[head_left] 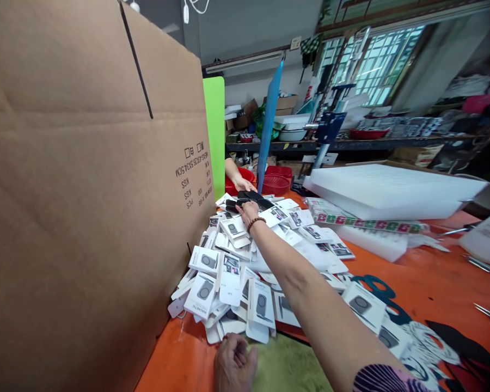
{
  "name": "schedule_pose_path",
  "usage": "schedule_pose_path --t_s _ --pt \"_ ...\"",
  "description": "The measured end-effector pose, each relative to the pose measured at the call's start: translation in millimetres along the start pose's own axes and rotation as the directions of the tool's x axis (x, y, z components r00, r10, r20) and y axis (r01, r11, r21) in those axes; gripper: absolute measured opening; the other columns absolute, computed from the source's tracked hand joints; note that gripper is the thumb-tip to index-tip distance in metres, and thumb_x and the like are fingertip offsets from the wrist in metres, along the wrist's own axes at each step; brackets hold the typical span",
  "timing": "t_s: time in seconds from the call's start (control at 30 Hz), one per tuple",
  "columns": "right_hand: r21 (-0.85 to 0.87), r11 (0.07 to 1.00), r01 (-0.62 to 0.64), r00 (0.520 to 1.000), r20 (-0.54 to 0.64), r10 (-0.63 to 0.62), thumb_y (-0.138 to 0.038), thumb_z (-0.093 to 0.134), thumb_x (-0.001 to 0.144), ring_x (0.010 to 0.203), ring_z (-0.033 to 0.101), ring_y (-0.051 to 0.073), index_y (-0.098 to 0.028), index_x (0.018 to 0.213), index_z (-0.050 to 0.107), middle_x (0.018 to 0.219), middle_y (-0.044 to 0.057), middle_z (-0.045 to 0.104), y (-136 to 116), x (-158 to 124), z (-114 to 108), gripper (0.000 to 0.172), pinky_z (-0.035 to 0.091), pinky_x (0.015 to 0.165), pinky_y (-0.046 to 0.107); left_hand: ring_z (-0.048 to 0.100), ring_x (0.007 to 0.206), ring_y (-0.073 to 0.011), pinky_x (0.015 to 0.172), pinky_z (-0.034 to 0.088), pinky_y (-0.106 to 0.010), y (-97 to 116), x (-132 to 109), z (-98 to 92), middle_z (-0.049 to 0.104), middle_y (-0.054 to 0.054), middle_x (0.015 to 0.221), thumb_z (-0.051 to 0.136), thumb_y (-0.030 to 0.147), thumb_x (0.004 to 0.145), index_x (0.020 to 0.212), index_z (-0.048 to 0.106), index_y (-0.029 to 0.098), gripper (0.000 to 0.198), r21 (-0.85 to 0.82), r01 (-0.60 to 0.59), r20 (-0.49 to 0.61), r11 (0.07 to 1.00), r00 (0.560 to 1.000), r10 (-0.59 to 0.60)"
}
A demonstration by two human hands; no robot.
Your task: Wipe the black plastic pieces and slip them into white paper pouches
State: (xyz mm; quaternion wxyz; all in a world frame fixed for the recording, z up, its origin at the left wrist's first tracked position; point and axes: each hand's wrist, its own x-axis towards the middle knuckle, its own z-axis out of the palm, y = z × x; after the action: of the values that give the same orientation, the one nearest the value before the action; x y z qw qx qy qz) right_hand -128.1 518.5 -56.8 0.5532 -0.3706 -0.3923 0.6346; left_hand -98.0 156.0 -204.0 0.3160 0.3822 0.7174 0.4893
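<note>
My right hand (248,209), with a bead bracelet at the wrist, reaches far over a heap of small white product boxes (245,272) and touches several black flat items (251,197) at the heap's far end. Whether its fingers grip one I cannot tell. My left hand (233,359) rests on the orange table cover (433,283) at the near edge, fingers curled, holding nothing. Another person's hand (240,182) lies just beyond the black items.
A big upright cardboard carton (85,190) fills the left side. White foam sheets (387,188) lie at the right. Teal-handled scissors (378,288) rest beside the heap. Red baskets (275,182), a blue upright board (269,120) and cluttered shelves stand behind.
</note>
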Motion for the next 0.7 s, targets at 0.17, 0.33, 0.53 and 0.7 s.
schedule_pose_path --t_s 0.17,0.33,0.53,0.7 --pt "0.038 0.999 0.001 0.993 -0.117 0.004 -0.009 0.056 0.08 0.079 0.059 0.009 -0.023 0.113 0.054 0.095 -0.002 0.058 -12.4 -32.1 -3.9 0.036 0.059 0.067 0.023 0.044 0.054 -0.0132 0.053 0.038 -0.024 6.8 -2.3 -4.7 0.05 0.0 0.058 0.065 0.041 0.07 0.063 0.056 0.02 0.024 -0.021 -0.047 -0.02 0.999 0.999 0.046" --pt "0.055 0.998 -0.029 1.0 0.009 0.029 0.003 0.056 0.067 0.072 0.062 0.011 -0.017 0.094 0.058 0.088 0.001 0.062 -54.4 -94.7 -30.8 0.033 0.059 0.061 0.021 0.046 0.055 -0.0125 0.054 0.039 -0.024 14.6 -3.4 -7.7 0.052 0.0 0.061 0.064 0.041 0.072 0.064 0.056 0.019 0.025 0.014 -0.069 0.011 0.998 0.998 0.069" --pt "-0.293 0.93 -0.221 0.822 0.457 0.34 -0.022 0.069 0.073 0.066 0.064 0.014 -0.015 0.105 0.063 0.091 0.008 0.069 -82.3 -204.2 -142.6 0.033 0.053 0.054 0.023 0.053 0.057 -0.0147 0.053 0.043 -0.026 32.2 -5.1 -18.5 0.057 -0.002 0.063 0.06 0.074 0.063 0.069 0.056 0.018 0.056 -0.365 0.13 0.004 0.922 0.99 -0.138" --pt "-0.622 0.729 -0.286 0.559 0.51 0.654 -0.032 0.07 0.071 0.059 0.062 0.014 -0.02 0.095 0.07 0.079 0.004 0.07 -72.2 -272.0 -211.6 0.027 0.048 0.051 0.023 0.062 0.065 -0.0165 0.058 0.05 -0.03 57.9 -20.4 -35.5 0.067 -0.009 0.091 0.053 0.082 0.064 0.104 0.057 0.017 0.076 -0.586 0.588 0.579 0.558 0.785 -0.22"
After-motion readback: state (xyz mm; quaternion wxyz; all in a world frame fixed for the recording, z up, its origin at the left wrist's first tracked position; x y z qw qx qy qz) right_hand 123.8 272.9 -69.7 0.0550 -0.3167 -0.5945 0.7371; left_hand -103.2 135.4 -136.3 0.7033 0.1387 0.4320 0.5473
